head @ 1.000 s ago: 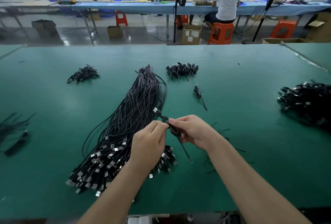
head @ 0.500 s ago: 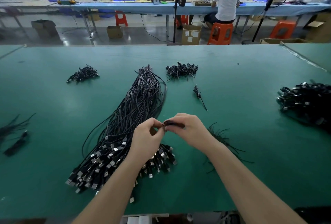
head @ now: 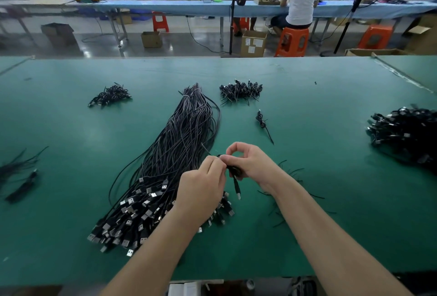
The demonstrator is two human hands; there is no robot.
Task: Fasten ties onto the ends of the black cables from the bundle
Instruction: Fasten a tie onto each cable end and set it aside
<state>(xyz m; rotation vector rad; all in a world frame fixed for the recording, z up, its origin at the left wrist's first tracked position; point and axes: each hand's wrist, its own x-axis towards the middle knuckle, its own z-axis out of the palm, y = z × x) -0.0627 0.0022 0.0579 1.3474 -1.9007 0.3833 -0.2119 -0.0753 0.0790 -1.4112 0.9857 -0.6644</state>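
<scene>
Both hands work one coiled cable (head: pixel 234 171) just above the counter (head: pixel 307 106), beside the near end of the bundle (head: pixel 179 149). The left hand (head: pixel 203 191) pinches a thin tie (head: pixel 206 149) at the coil; the right hand (head: pixel 250 163) grasps the coil, thumb and forefinger curled over it. The step looks like twisting the tie shut; next would be a final twist, then setting the cable with the finished pile (head: pixel 240 90). The cable is slim, black, folded small, its metal plug (head: pixel 238 195) dangling below the hands.
</scene>
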